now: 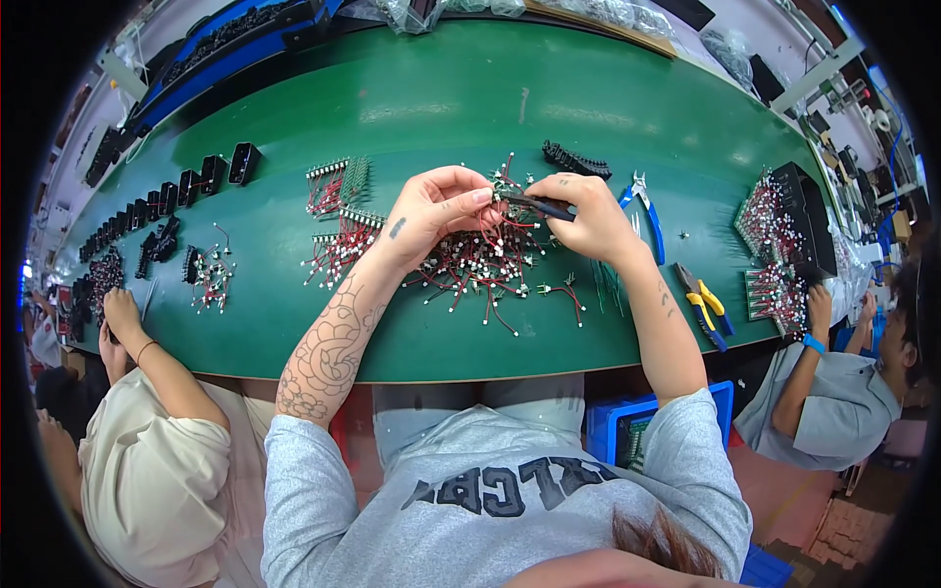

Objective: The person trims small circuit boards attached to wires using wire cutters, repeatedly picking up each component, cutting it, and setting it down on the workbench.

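Pinched between the thumb and fingers of my left hand (pixel 439 214) is a small circuit board (pixel 498 194) with thin wires, partly covered by my fingertips. My right hand (pixel 590 218) grips a slim black pointed tool (pixel 545 205), its exact kind unclear, with the tip at the board. Below both hands spreads a heap of small boards with red and black wires and white connectors (pixel 480 263). Beside it on the left stand rows of wired boards (pixel 338 186) with white connectors.
Blue-handled pliers (pixel 642 204) and yellow-and-blue pliers (pixel 703 299) lie right of my right arm. A black ridged strip (pixel 576 160) sits beyond my hands. Black housings (pixel 186 186) line the left. Co-workers sit at both sides; a blue crate (pixel 600 431) stands under the table edge.
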### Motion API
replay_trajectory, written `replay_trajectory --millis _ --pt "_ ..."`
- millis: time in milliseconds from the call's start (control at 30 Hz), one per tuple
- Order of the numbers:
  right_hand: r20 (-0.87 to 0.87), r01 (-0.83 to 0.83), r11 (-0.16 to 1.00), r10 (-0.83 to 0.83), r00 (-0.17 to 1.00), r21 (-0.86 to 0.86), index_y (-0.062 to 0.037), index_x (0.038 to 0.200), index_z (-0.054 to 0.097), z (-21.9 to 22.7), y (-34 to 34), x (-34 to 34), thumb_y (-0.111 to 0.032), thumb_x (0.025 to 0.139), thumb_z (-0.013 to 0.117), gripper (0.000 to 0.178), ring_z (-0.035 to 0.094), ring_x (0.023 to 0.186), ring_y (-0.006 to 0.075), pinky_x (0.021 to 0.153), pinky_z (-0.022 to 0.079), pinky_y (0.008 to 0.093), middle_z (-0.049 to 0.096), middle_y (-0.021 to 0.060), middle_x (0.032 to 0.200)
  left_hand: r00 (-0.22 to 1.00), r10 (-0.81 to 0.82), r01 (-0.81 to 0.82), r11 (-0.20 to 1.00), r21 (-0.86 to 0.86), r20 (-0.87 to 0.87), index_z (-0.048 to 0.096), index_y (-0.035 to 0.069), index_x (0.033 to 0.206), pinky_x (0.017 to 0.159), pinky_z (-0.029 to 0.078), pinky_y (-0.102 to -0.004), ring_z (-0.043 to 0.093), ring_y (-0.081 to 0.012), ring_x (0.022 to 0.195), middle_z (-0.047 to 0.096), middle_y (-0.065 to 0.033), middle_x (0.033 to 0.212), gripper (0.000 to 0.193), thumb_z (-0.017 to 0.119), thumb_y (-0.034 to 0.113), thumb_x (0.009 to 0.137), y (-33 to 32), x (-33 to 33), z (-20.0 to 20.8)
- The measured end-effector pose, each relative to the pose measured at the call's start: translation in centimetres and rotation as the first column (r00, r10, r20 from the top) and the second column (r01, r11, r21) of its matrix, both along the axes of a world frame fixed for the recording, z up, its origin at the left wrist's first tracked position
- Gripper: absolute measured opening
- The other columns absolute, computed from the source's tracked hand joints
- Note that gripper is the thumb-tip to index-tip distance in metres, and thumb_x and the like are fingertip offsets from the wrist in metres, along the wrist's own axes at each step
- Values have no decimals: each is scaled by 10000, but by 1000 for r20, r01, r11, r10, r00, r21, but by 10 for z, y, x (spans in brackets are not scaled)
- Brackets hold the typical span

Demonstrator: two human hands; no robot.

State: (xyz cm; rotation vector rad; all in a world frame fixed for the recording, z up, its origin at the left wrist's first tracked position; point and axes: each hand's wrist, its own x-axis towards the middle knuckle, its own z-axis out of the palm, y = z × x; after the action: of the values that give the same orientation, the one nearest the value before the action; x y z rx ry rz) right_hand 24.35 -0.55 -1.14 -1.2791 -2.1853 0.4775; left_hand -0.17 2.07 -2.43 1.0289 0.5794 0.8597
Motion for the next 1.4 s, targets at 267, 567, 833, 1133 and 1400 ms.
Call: replay_trajectory --millis 267,567,833,1133,1400 --pt "-191 -54 998 47 980 -29 -17 1060 675 11 0 3 46 611 561 467 624 858 275 792 512 339 699 98 1019 986 -51 62 996 -64 157 607 30 1056 668 559 -198 663 -131 789 692 -157 1044 177 683 87 908 12 -11 -8" --pt "32 24 969 -32 999 246 -76 1049 670 9 0 2 31 641 606 427 598 920 263 845 489 349 672 78 1001 989 53 -45 997 -66 137 591 48 1072 680 567 -195 669 -136 823 684 -182 1107 193 684 91 909 6 -3 -4" --pt "115 9 982 -31 993 191 -72 1055 676 8 -3 3 20 645 613 425 605 932 275 861 493 360 666 76 1000 998 64 -63 997 -47 27 598 31 1082 725 573 -221 687 -156 862 704 -158 1073 225 704 114 902 4 -3 -1" --pt "219 40 998 -28 975 -51 -48 1069 700 23 -7 5 42 627 576 468 615 914 298 852 506 360 674 101 1011 987 142 -141 990 24 -71 601 34 1067 698 567 -218 683 -147 828 711 -135 1047 178 677 109 924 1 0 5" --pt "66 33 989 -43 997 144 -69 1091 702 13 -3 8 41 635 581 485 615 903 281 830 506 355 671 87 1003 990 111 -106 993 53 -90 593 47 1062 658 558 -192 679 -135 831 695 -159 1076 159 666 96 929 -2 3 4"
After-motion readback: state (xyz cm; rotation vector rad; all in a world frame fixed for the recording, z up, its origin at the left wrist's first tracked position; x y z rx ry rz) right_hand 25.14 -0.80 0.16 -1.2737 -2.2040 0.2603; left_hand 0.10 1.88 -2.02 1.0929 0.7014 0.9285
